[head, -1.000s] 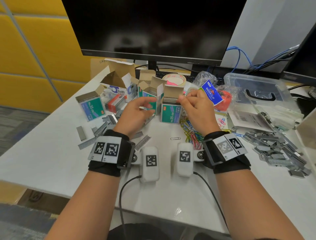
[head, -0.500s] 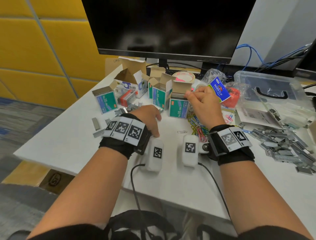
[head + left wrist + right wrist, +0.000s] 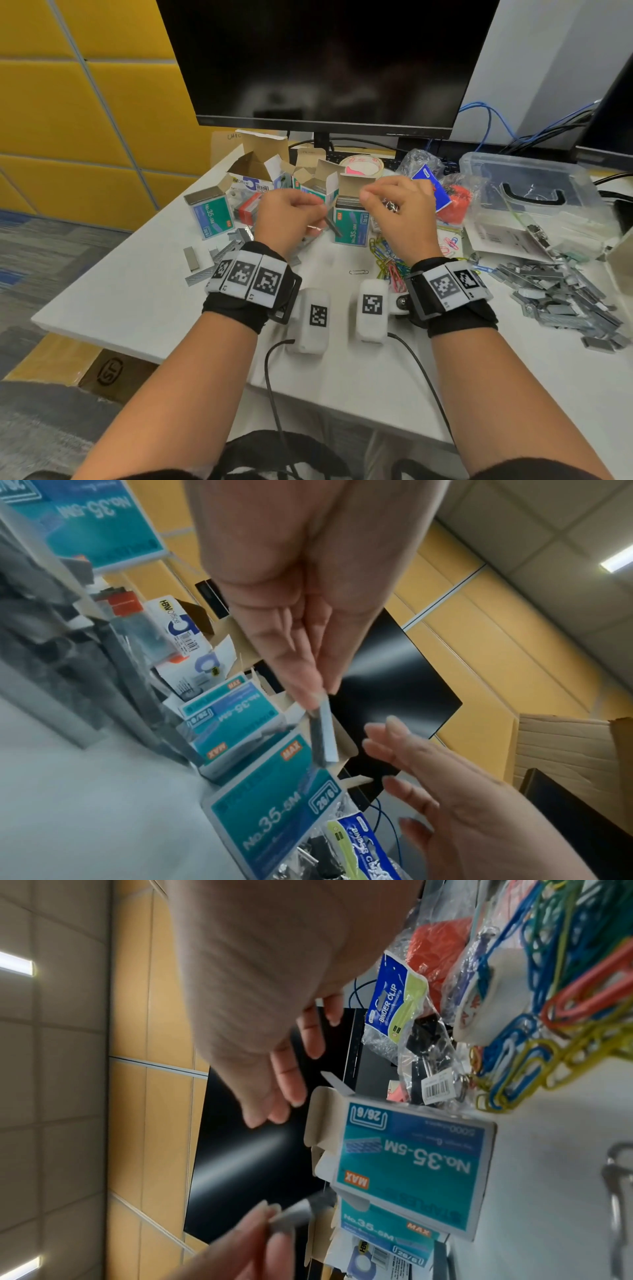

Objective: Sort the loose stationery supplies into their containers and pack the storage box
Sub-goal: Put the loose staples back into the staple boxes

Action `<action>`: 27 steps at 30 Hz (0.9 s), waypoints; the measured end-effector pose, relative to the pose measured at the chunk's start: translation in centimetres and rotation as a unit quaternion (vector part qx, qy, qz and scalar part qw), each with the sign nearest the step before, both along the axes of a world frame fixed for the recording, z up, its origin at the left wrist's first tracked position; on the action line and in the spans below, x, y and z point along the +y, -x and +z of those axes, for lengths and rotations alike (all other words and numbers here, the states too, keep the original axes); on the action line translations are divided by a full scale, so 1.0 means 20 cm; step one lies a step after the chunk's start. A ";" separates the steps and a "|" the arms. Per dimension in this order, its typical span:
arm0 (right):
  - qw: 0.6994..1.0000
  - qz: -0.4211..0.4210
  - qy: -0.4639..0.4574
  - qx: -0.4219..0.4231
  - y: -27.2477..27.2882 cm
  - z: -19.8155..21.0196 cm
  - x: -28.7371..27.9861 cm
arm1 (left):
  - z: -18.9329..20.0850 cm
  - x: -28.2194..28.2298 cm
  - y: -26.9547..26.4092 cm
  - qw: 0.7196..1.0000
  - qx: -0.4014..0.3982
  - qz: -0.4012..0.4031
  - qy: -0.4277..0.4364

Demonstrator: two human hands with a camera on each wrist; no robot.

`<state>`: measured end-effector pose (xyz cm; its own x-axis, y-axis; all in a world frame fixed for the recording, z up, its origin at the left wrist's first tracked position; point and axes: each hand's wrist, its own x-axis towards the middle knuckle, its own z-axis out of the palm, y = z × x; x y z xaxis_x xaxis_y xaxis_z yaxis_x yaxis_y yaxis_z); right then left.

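L hand [image 3: 287, 216] raised over the table [image 3: 120, 301], grip pinching 1 staple strip [image 3: 323, 734] by its upper end, long axis steep, free end pointing down at the open staple box [image 3: 352, 222] at 3 o'clock. R hand [image 3: 397, 212] beside it, fingers spread, holding nothing. 4 teal staple boxes.

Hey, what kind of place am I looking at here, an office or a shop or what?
Most likely an office workstation: a white desk with a dark computer monitor on a stand, blue network cables behind it, and yellow padded partition panels beside it.
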<state>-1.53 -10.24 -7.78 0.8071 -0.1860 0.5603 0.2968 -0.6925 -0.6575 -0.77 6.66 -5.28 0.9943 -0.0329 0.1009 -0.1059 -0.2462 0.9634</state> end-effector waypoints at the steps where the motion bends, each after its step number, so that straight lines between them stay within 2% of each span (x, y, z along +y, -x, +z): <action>1: 0.999 0.025 -0.006 -0.020 0.01 0.00 0.01 | 0.01 0.00 0.00 0.999 -0.002 0.003 0.046; 3: 0.996 0.086 -0.003 -0.022 0.01 0.00 0.02 | 0.02 0.00 0.02 0.992 -0.006 0.005 0.124; 5: 0.992 0.126 -0.008 0.019 0.01 -0.01 0.02 | 0.03 -0.01 0.04 0.983 -0.004 0.000 0.185; 8: 0.990 0.128 -0.048 0.020 0.01 -0.01 0.03 | 0.03 -0.01 0.05 0.978 0.000 -0.016 0.206; 10: 0.992 0.112 -0.062 0.004 0.01 -0.01 0.03 | 0.02 0.02 0.03 0.990 -0.009 -0.013 0.137; 12: 0.994 0.084 -0.065 0.003 0.01 -0.01 0.02 | 0.00 0.07 -0.01 0.999 -0.027 0.024 -0.009; 14: 0.997 0.061 -0.055 0.002 0.00 -0.02 0.00 | 0.00 0.13 -0.05 0.988 -0.034 0.051 -0.142; 17: 0.997 0.053 -0.050 0.005 -0.01 -0.02 0.00 | 0.00 0.16 -0.11 0.959 0.002 0.046 -0.279; 20: 0.997 0.052 -0.058 0.011 -0.01 -0.03 0.00 | -0.01 0.16 -0.16 0.919 0.039 -0.006 -0.391; 24: 0.997 0.046 -0.054 0.010 -0.02 -0.04 -0.01 | -0.03 0.11 -0.19 0.865 0.054 -0.103 -0.489; 27: 0.998 0.044 -0.050 0.008 -0.02 -0.04 -0.01 | -0.04 0.07 -0.20 0.829 0.051 -0.137 -0.540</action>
